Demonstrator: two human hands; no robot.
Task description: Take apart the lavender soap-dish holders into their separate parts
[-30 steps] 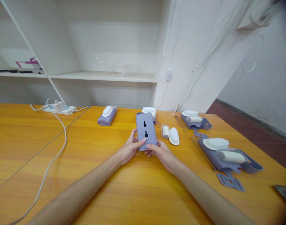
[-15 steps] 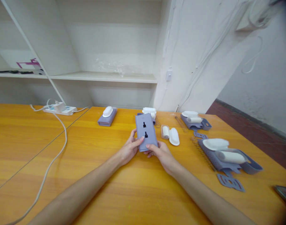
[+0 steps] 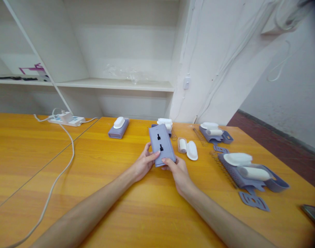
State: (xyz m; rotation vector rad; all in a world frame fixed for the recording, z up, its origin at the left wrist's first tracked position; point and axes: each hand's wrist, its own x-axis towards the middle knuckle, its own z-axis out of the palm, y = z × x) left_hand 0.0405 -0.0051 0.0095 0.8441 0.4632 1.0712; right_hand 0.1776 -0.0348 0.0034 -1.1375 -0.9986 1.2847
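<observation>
Both my hands grip a purple-grey rectangular plastic case (image 3: 166,141) above the table, its face with two black keyhole-shaped slots turned toward me. My left hand (image 3: 145,162) is closed on the lower left edge, thumb on the face. On the lower right corner, my right hand (image 3: 179,170) is closed, its thumb pressed on the front; its other fingers are partly hidden behind. Just right of the case lie a clear holder with a white roller (image 3: 182,145) and a white oval cover (image 3: 192,150). Behind it, other white and purple parts (image 3: 164,122) are partly covered.
A similar purple case with a white oval top (image 3: 118,127) stands at the back left. Part sets (image 3: 253,172) with rollers, springs and flat plates lie on the right. A power strip (image 3: 67,119) and its white cable (image 3: 72,151) occupy the left. A dark-edged device (image 3: 312,215) is at the right edge.
The case has tilted slightly, its lower end swinging a little to the right. My right hand has shifted slightly with it. The other things on the table are unchanged.
</observation>
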